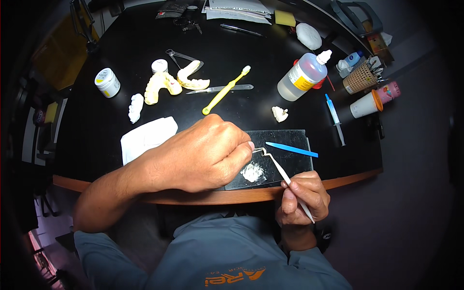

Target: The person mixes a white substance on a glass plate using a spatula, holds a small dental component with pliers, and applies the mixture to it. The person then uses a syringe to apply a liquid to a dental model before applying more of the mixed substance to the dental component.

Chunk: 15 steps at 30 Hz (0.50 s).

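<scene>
Head view: the right hand (303,198) pinches a thin white spatula-like instrument (280,169), its bent tip raised toward the left hand (208,154). That hand's fingers are curled together, apparently around something small that cannot be made out. A white paste patch (253,172) lies already mixed on the dark slab (290,140), so the work looks midway. 2 yellow dental casts (174,82) wait well apart.
</scene>
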Each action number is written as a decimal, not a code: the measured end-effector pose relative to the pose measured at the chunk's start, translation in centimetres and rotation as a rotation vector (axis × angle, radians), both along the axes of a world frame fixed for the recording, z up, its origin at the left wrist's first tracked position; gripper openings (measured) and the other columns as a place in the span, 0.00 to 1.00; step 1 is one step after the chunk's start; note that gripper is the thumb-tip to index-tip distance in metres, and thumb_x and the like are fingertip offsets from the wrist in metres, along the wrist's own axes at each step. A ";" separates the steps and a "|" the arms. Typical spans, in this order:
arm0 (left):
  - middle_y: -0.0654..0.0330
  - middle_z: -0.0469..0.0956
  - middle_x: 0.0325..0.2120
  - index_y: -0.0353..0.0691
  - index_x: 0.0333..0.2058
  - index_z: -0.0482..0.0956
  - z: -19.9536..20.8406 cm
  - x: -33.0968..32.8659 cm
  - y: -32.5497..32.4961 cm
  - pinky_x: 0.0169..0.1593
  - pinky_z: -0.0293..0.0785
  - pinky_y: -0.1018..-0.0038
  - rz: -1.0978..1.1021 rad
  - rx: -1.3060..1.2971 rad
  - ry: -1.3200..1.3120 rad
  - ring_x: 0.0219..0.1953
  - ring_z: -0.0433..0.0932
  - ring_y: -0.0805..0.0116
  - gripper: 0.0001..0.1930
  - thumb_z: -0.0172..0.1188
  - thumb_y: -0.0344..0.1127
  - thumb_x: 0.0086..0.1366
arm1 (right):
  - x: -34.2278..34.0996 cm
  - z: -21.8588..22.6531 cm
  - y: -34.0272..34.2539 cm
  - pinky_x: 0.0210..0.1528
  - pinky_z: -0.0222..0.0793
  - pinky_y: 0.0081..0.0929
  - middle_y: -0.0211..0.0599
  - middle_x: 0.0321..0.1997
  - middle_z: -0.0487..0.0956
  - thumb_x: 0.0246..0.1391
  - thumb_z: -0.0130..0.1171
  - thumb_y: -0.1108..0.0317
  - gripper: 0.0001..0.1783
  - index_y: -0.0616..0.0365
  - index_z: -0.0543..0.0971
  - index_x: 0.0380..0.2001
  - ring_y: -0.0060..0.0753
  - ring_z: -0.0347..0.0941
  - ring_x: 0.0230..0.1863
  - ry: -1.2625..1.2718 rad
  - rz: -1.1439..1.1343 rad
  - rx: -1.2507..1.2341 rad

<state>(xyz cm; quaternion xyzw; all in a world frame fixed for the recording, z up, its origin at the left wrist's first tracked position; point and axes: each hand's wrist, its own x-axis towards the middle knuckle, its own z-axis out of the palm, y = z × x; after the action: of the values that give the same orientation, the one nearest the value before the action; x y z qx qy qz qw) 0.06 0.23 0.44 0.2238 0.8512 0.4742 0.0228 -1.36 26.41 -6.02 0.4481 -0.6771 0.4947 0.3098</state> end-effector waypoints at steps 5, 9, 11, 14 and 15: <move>0.40 0.70 0.13 0.26 0.19 0.72 -0.1 0.0 -0.1 0.26 0.68 0.54 -0.011 -0.008 0.013 0.17 0.74 0.41 0.19 0.52 0.30 0.70 | 0.3 0.1 -0.2 0.32 0.74 0.24 0.37 0.29 0.82 0.60 0.62 0.74 0.07 0.60 0.82 0.42 0.29 0.78 0.29 -0.064 -0.019 0.041; 0.46 0.67 0.13 0.27 0.23 0.74 -0.3 0.1 0.0 0.26 0.63 0.59 0.012 0.021 -0.076 0.15 0.66 0.52 0.18 0.51 0.31 0.73 | -0.3 0.1 -0.2 0.27 0.78 0.23 0.39 0.28 0.84 0.51 0.66 0.82 0.13 0.64 0.84 0.42 0.32 0.83 0.26 -0.005 0.011 0.011; 0.46 0.67 0.13 0.28 0.23 0.73 -0.1 0.1 0.1 0.25 0.63 0.59 0.019 0.027 -0.054 0.14 0.65 0.53 0.18 0.51 0.31 0.73 | -0.3 0.1 -0.2 0.27 0.79 0.24 0.40 0.28 0.84 0.50 0.65 0.82 0.13 0.64 0.84 0.42 0.33 0.83 0.26 -0.023 0.010 0.010; 0.46 0.67 0.12 0.28 0.23 0.73 -0.2 0.0 0.1 0.25 0.63 0.59 0.023 0.029 -0.060 0.14 0.65 0.53 0.17 0.52 0.31 0.72 | -0.3 0.2 -0.2 0.27 0.79 0.24 0.41 0.29 0.84 0.49 0.65 0.83 0.14 0.64 0.84 0.42 0.33 0.83 0.26 -0.030 -0.015 0.006; 0.46 0.67 0.12 0.28 0.23 0.73 -0.3 0.0 0.1 0.25 0.63 0.59 0.025 0.028 -0.060 0.14 0.65 0.53 0.17 0.52 0.31 0.72 | -0.3 0.1 -0.2 0.27 0.79 0.24 0.41 0.29 0.84 0.49 0.65 0.83 0.14 0.64 0.84 0.42 0.33 0.83 0.26 -0.031 -0.013 0.005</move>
<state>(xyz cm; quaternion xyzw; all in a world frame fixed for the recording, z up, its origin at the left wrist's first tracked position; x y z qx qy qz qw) 0.10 0.36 0.18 0.1990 0.8462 0.4927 0.0395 -1.67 26.21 -5.90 0.4366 -0.6860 0.4979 0.3016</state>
